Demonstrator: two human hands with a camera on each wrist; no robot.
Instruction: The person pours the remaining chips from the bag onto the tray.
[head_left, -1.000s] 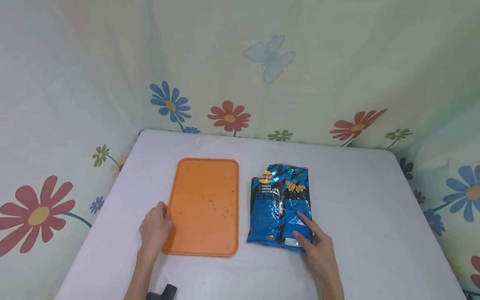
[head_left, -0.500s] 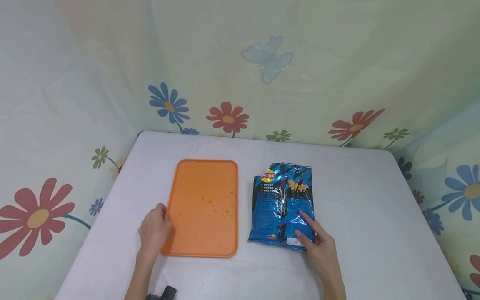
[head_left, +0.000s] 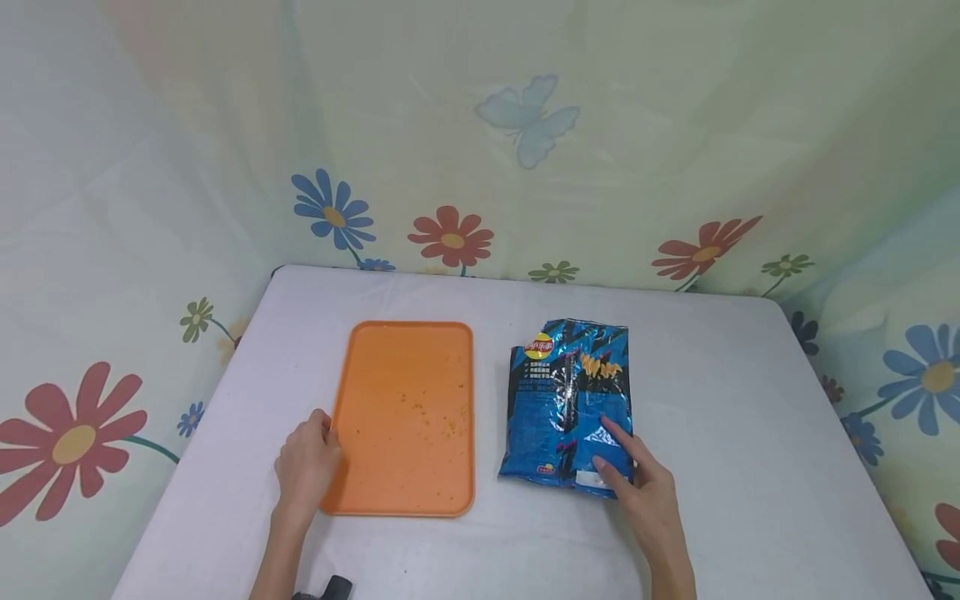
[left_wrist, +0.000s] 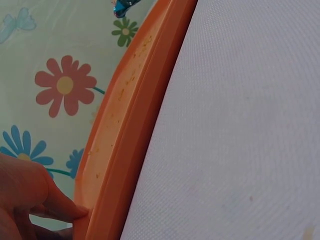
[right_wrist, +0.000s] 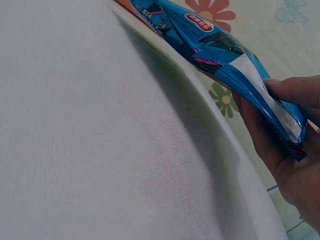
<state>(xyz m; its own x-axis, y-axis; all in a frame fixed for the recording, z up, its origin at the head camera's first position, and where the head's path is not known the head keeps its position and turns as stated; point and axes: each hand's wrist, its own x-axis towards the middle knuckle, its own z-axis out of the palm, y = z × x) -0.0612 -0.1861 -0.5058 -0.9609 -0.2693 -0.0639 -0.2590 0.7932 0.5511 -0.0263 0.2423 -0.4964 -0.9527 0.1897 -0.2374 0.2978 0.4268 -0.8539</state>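
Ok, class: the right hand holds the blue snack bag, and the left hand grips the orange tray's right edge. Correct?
Wrong edge: the head view shows the left hand gripping the left edge of the orange tray. The right hand holds the blue snack bag.

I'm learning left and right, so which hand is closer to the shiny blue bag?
Right. The right hand holds the blue bag near its lower right corner. The left hand is farther off, gripping the left edge of the orange tray.
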